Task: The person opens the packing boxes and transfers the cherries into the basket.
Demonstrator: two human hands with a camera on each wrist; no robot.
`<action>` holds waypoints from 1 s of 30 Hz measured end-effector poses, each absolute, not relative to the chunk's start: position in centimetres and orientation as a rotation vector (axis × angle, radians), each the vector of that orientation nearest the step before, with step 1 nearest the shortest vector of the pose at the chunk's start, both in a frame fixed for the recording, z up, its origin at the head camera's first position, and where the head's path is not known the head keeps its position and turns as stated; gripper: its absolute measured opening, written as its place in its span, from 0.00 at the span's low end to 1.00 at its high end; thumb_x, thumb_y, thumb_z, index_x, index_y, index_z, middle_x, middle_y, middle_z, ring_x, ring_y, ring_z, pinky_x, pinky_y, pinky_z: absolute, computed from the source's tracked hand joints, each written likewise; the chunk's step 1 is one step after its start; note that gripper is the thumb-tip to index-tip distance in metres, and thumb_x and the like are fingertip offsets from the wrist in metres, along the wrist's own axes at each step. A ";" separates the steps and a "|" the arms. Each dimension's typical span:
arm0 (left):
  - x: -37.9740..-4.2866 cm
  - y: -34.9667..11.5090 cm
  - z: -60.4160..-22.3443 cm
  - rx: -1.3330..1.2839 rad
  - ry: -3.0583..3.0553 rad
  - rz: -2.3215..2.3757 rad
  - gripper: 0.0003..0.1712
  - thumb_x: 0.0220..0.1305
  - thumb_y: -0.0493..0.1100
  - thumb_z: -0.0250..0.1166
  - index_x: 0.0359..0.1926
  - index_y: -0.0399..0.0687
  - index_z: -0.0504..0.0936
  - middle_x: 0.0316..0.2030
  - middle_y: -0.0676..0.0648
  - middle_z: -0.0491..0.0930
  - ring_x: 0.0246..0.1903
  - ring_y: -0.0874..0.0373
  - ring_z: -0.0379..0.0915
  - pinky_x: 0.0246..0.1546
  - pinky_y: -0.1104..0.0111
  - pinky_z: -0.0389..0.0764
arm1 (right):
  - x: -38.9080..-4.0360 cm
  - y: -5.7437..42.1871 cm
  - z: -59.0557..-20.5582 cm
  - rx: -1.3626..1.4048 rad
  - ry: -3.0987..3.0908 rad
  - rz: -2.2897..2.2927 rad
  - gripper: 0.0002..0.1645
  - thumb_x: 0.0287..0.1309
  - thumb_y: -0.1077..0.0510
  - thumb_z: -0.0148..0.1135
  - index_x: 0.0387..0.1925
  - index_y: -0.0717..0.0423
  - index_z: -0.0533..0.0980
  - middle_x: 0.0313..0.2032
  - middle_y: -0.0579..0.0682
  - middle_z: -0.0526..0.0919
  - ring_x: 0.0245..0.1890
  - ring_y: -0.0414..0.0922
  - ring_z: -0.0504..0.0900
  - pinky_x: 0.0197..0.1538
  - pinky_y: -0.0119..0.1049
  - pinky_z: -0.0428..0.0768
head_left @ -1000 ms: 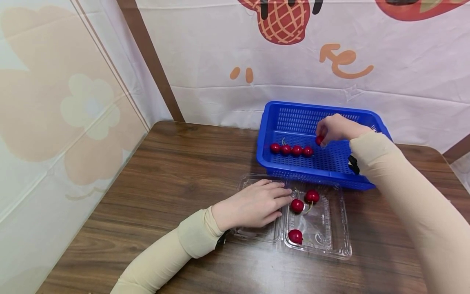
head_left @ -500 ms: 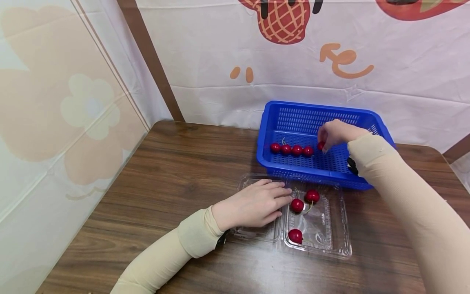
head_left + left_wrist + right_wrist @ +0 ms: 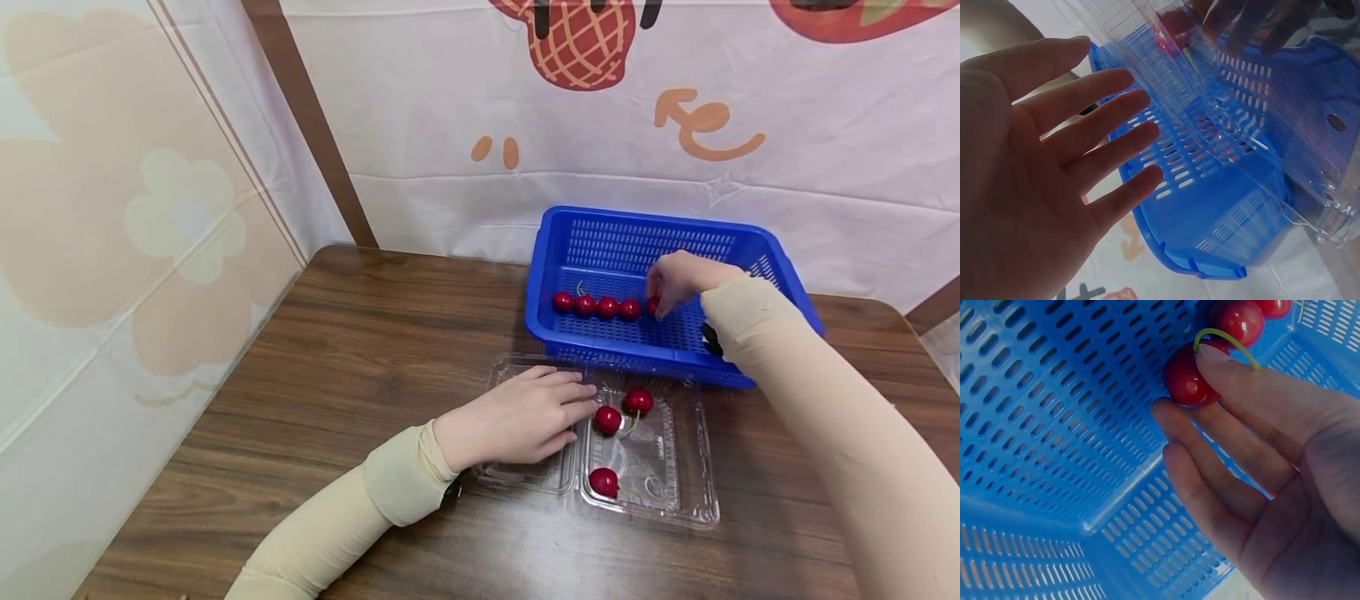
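Note:
Low inside the blue plastic basket (image 3: 577, 343), my right hand (image 3: 681, 279) pinches a dark red cherry (image 3: 1188, 378) between thumb and fingers. Its green stem curves over the thumb in the right wrist view. To its left, several cherries (image 3: 607, 307) sit in a row on the basket floor. My left hand (image 3: 521, 414) lies flat with fingers spread over the left half of a clear plastic clamshell box (image 3: 693, 500); in the left wrist view its fingers (image 3: 1107, 147) are straight and hold nothing. The right half of the box holds 3 cherries (image 3: 603, 482), one with a visible stem.
The box stands on a brown wooden table (image 3: 360, 350), right in front of the basket. Behind the basket hangs a white printed cloth (image 3: 435, 100), and another pale cloth (image 3: 112, 208) with flower shapes borders the left side.
My right hand has moved down in the basket with the cherry, bringing it close to the right end of the row. The left hand has stayed in place.

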State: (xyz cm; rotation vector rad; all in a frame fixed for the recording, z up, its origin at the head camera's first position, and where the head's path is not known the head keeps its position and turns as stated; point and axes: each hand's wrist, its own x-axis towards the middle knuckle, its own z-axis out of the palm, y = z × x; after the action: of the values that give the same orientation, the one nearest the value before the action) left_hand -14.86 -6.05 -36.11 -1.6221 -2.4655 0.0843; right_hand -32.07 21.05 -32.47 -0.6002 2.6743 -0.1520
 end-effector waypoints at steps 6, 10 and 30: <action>-14.9 -6.1 -36.1 -1.623 -2.461 0.077 0.25 0.62 0.52 0.55 0.59 0.49 0.74 0.59 0.48 0.73 0.60 0.52 0.63 0.62 0.59 0.65 | -32.1 20.7 -32.7 -0.519 2.627 -0.211 0.20 0.37 0.64 0.71 0.38 0.67 0.77 0.34 0.58 0.81 0.29 0.45 0.78 0.36 0.42 0.82; -14.9 -6.1 -36.1 -1.623 -2.455 0.078 0.25 0.62 0.52 0.55 0.58 0.49 0.75 0.58 0.49 0.74 0.60 0.53 0.63 0.62 0.60 0.65 | -32.1 20.6 -32.8 -0.504 2.616 -0.219 0.20 0.38 0.64 0.70 0.38 0.67 0.77 0.35 0.60 0.81 0.29 0.46 0.79 0.37 0.43 0.82; -14.9 -6.1 -36.0 -1.623 -2.483 0.092 0.26 0.63 0.52 0.54 0.59 0.49 0.74 0.60 0.48 0.72 0.61 0.52 0.62 0.63 0.59 0.64 | -32.2 20.8 -33.2 -0.521 2.611 -0.272 0.21 0.36 0.65 0.70 0.38 0.67 0.77 0.34 0.59 0.80 0.29 0.44 0.79 0.37 0.42 0.83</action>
State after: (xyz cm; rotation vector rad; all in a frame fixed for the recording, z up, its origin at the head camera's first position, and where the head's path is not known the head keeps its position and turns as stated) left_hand -14.87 -6.07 -36.01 -1.6230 -2.4833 0.0915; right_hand -32.23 20.77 -33.24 -0.5206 2.6111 -0.2721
